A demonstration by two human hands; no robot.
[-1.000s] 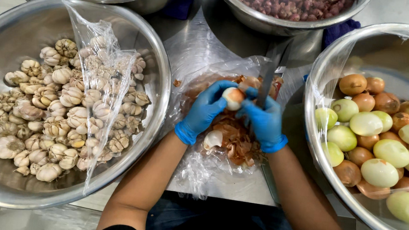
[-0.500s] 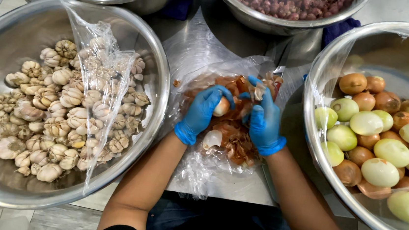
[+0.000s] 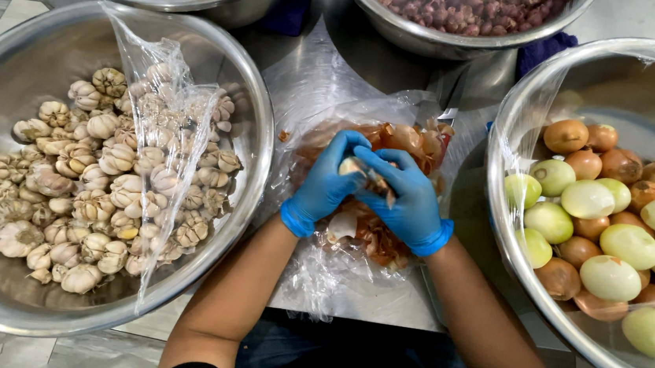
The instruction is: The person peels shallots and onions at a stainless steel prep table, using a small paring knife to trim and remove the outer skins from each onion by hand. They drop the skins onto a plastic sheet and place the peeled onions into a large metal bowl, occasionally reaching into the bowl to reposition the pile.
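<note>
Onion [image 3: 351, 165], small and pale, cupped between both gloved hands above the heap of brown skins [image 3: 374, 239] at centre table. Left hand [image 3: 326, 184] curled snugly round it from below, fingers shut on the bulb. Right hand [image 3: 404, 192] pressed in from the other side, thumb and fingertips pinched at a strip of papery skin; any knife hidden, could not tell. Looked like mid-peel, outer layer partly off, pale flesh showing on top. Next move, by judgement, called for a firm pull on the loose skin with the left grip kept steady so the bulb did not slip. Underneath, crinkled clear plastic sheet [image 3: 311, 277] catching the scraps. To the right, big steel bowl [image 3: 568, 323] with peeled and unpeeled onions mixed. To the left, wide bowl of garlic bulbs [image 3: 90, 187]. Up top, bowl of shallots [image 3: 469, 7].
</note>
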